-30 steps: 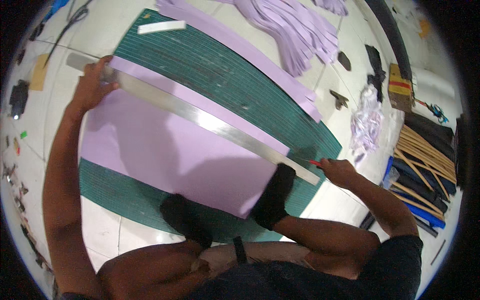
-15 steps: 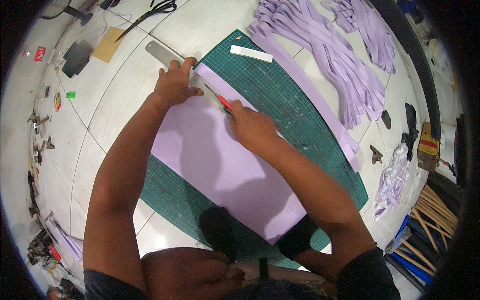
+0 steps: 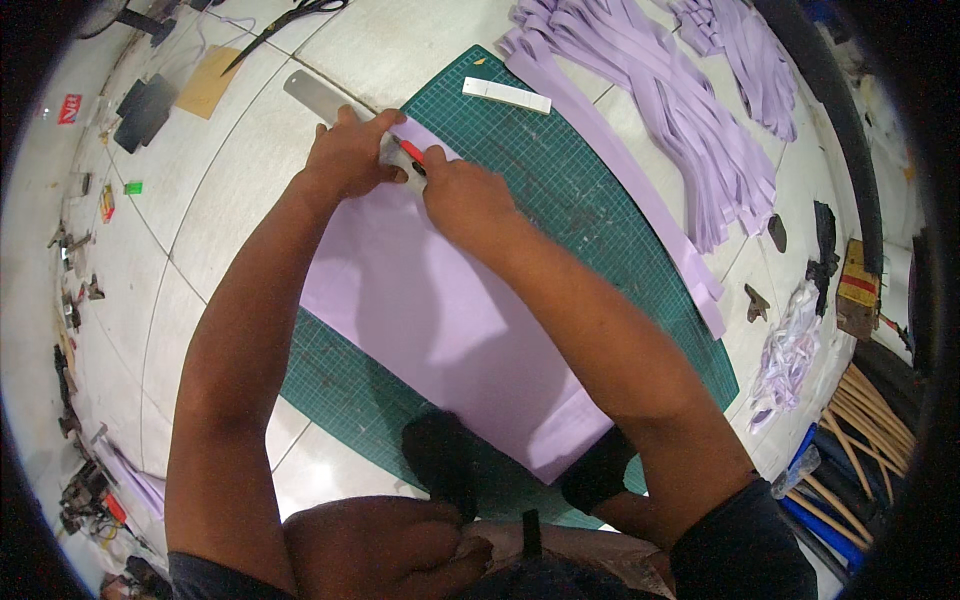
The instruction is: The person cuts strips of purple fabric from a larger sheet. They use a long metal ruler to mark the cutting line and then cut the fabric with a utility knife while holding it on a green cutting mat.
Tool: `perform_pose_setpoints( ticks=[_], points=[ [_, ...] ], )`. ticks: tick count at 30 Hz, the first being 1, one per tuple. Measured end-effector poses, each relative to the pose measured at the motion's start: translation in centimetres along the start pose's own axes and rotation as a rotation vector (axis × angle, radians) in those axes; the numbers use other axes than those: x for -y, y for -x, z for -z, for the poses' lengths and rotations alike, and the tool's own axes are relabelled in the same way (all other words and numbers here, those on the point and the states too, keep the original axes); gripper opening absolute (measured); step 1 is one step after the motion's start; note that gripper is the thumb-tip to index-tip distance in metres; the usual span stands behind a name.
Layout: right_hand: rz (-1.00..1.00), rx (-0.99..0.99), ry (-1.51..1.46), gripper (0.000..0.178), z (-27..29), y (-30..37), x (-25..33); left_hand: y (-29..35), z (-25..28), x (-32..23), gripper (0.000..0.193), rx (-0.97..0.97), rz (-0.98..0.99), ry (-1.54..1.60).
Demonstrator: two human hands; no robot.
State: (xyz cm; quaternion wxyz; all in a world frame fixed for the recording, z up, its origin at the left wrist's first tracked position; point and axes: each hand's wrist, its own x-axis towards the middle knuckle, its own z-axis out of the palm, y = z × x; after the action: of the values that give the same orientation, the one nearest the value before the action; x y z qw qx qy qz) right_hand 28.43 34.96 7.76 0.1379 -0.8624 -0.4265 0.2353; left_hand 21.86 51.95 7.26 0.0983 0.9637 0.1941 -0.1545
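A sheet of lilac fabric (image 3: pixel 440 310) lies aslant over a green cutting mat (image 3: pixel 590 230). My left hand (image 3: pixel 348 160) presses down on a steel ruler (image 3: pixel 312 95) at the fabric's far end, its fingers spread. The ruler's rounded tip sticks out past the hand, while part of its length is hidden. In my right hand (image 3: pixel 465 198) is a utility knife (image 3: pixel 411 151) with a red body, held against the ruler's edge close to my left thumb. A narrow lilac strip (image 3: pixel 640 190) lies along the mat's right side.
Bundles of lilac strips (image 3: pixel 650 100) rest on the tiles at upper right. A white bar (image 3: pixel 506 96) sits on the mat. Black scissors (image 3: pixel 280 28) and brown card (image 3: pixel 208 82) are at upper left. A metal clip (image 3: pixel 756 303) and wooden sticks (image 3: pixel 870 415) are at right.
My right hand has moved the knife up and left along the ruler, closer to my left hand. My left hand stays on the ruler.
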Motion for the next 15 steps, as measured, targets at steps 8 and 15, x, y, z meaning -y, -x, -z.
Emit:
perform_pose_setpoints(
  ticks=[8, 15],
  points=[
    [0.016, 0.176, -0.007, 0.026, 2.8, 1.6, -1.3, 0.0, 1.2, -1.3, 0.081, 0.069, 0.082, -0.026],
    [-0.228, 0.411, 0.020, 0.027, 5.6, 17.0, -9.1, -0.1, 0.3, -0.7, 0.082, 0.052, 0.065, -0.016]
  ],
)
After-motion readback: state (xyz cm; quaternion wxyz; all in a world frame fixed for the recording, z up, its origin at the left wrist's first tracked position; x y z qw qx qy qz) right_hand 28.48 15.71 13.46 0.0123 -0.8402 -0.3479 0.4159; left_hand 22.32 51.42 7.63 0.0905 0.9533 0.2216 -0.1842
